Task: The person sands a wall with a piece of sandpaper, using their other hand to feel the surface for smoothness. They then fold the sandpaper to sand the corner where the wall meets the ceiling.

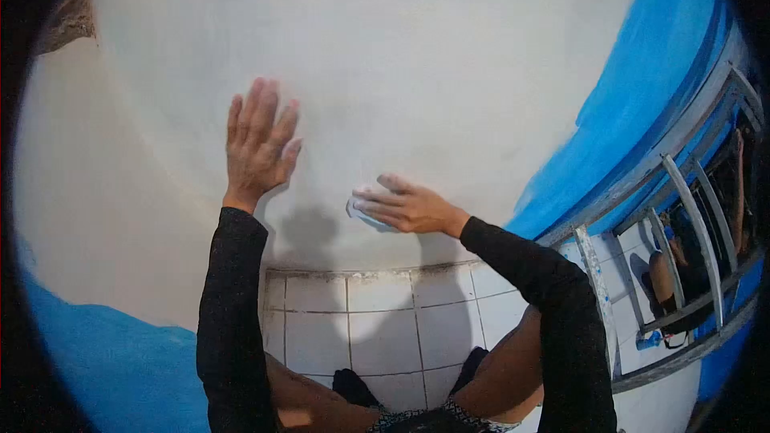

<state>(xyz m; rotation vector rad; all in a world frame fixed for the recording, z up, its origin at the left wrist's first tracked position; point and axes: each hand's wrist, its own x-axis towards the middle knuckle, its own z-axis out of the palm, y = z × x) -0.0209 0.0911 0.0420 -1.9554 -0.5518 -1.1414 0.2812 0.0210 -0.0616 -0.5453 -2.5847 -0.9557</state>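
Observation:
My left hand [261, 144] rests flat against a white wall [449, 72], its fingers stretched out and slightly apart. Lower and to the right, my right hand [411, 207] lies over a small pale flat sheet [350, 207], pressing it to the wall. Only the sheet's edge shows past the fingertips and under the fingers; the rest is covered by the hand. Both arms wear long black sleeves, and shadows fall on the wall below the hands.
Blue paint [642, 64] borders the white area at right, and more blue [120, 361] is at lower left. A barred grey frame [674, 184] stands at right, with a person [666, 273] partly visible through it. White floor tiles [381, 337] meet the wall's base between my legs.

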